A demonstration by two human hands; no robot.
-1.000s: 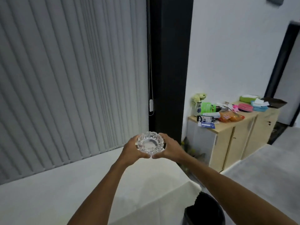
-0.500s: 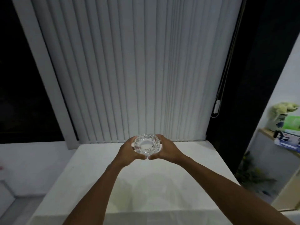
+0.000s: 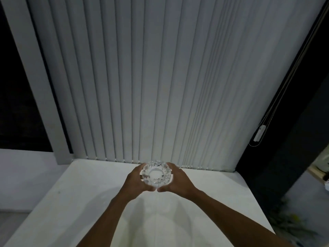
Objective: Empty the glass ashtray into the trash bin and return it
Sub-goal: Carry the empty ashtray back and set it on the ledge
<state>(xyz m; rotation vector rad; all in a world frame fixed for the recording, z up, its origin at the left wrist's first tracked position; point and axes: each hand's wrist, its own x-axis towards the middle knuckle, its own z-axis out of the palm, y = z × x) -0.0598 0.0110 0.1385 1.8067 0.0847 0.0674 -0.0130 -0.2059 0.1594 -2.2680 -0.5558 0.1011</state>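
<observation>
White table [image 3: 89, 202] lay below the ashtray [image 3: 157, 173]; left hand [image 3: 137, 180] and right hand [image 3: 178, 181] cupped its sides. Judged heavy, rigid, slippery, breakable.

Vertical blinds [image 3: 160, 82], pale grey, cover the window from the 10 o'clock to the 2 o'clock position; the slats hang closed and overlap. A light grey window frame post [image 3: 33, 82] runs diagonally at 10 o'clock, with a dark window pane [image 3: 16, 107] to its left. At 3 o'clock, a dark wall column [image 3: 292, 139] borders the blinds; a blind cord [image 3: 277, 104] with a white pull weight [image 3: 259, 133] hangs along its edge. A table with a white cloth [image 3: 89, 202] occupies the 6 o'clock area, its far edge touching the foot of the blinds. A white wall section [image 3: 26, 179] lies at 8 o'clock. Lighting is dim and cool. A blurred plant [image 3: 292, 218] sits at 4 o'clock.
</observation>
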